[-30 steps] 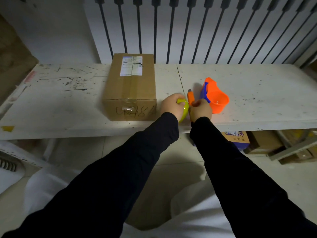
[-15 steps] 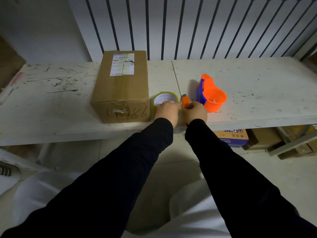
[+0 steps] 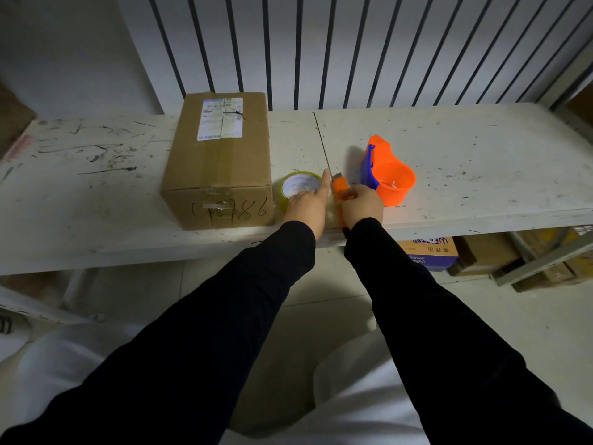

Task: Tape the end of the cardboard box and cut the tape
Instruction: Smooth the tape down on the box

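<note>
A brown cardboard box [image 3: 221,168] with a white label on top and handwritten digits on its near end stands on the white table [image 3: 481,155]. Right beside it a roll of clear tape [image 3: 296,184] lies flat. My left hand [image 3: 308,203] rests over the roll's near side, index finger stretched along its right rim. My right hand [image 3: 362,203] grips an orange utility knife [image 3: 338,184], blade end pointing away, close against the left hand. A shiny clear strip shows between the two hands; I cannot tell where it is attached.
An orange and blue tape dispenser [image 3: 390,179] stands just right of my right hand. Black vertical bars [image 3: 321,49] line the wall behind the table. Cardboard boxes [image 3: 430,252] sit on the floor under the table's right side.
The tape roll, held upright in my left hand a second ago, now lies flat on the table beside the box. My right hand has kept the knife close by.
</note>
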{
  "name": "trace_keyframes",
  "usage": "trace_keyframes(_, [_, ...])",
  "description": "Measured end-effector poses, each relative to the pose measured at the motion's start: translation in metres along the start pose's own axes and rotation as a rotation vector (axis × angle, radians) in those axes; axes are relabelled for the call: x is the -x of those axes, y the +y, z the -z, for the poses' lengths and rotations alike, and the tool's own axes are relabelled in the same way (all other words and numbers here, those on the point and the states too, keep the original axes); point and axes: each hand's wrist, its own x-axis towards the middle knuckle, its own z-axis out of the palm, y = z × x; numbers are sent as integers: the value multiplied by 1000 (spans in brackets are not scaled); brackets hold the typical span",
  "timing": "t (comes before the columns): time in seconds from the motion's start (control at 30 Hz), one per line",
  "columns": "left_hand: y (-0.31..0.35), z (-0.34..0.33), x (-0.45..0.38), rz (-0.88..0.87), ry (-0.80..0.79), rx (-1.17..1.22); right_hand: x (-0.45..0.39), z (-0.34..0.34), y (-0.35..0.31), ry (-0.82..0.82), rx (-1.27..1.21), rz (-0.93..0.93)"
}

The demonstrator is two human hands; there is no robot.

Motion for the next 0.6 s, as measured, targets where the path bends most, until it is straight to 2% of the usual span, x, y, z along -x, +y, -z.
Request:
trace_keyframes(0.17, [0,1,3,16,89,-106,3,3,-4,48,-10,36])
trace_keyframes(0.27, [-1,7,7,13,144,-54,9,5,-12,75,-31,70])
trace_keyframes(0.43, [-2,28,28,-2,341,100,24,-1,-34,145,-135,177])
trace_keyframes(0.6, [-27,51,49,79,463,175,51,-21,-64,91,-167,322])
